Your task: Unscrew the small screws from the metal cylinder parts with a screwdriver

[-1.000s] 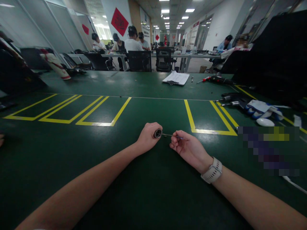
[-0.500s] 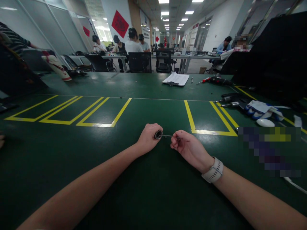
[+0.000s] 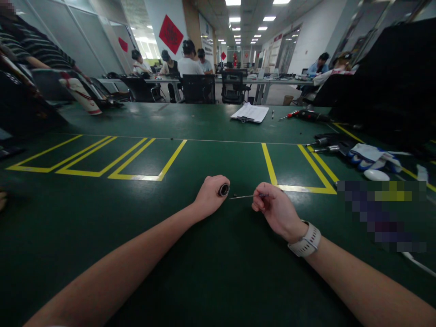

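My left hand point(image 3: 210, 194) is wrapped round a dark cylindrical part point(image 3: 223, 190), whose round, hollow metal end faces right. Its far side is hidden in my palm. A screwdriver point(image 3: 242, 197) with a thin metal shaft is pinched in my right hand point(image 3: 270, 209), which wears a pale watch strap. Its tip points left and stops just short of the cylindrical part, apart from it. Close to the shaft lies a tiny dark piece point(image 3: 235, 195) on the green table point(image 3: 218, 272); it is too small to name.
Yellow tape point(image 3: 160, 177) marks outlines on the table. On the right lie white-and-blue gloves point(image 3: 369, 156), a white oval object point(image 3: 376, 175) and power tools point(image 3: 311, 114). A clipboard point(image 3: 250, 112) with papers lies further back. Several people sit beyond; someone in a striped shirt point(image 3: 37, 43) stands left.
My right hand has moved right, drawing the screwdriver away from the cylindrical part. My left hand has hardly moved. The person in stripes has come further into view at the left.
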### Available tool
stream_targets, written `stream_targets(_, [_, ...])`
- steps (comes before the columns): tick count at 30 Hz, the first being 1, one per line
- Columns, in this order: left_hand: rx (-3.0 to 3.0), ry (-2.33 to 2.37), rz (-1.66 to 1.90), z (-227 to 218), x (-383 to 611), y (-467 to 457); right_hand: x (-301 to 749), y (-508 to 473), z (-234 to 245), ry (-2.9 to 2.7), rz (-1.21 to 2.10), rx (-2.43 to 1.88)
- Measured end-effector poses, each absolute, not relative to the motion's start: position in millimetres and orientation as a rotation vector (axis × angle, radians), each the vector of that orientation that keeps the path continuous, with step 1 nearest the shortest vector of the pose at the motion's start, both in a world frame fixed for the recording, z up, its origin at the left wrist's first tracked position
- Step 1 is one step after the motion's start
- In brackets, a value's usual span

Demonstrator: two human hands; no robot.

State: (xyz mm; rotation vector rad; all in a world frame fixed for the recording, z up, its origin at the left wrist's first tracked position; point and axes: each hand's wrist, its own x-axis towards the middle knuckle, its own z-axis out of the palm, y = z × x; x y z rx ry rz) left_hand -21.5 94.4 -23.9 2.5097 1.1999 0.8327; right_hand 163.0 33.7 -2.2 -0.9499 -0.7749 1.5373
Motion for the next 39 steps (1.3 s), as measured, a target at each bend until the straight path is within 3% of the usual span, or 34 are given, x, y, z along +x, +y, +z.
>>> stream_targets(34, [2.492,1.21,0.76,-24,-20,95,162,28,-4,-1.036,1.292,-0.973])
stream_targets(39, [2.471,1.216,0.777,-23,-20,94,162,23,-2,-1.296,1.174,-0.941])
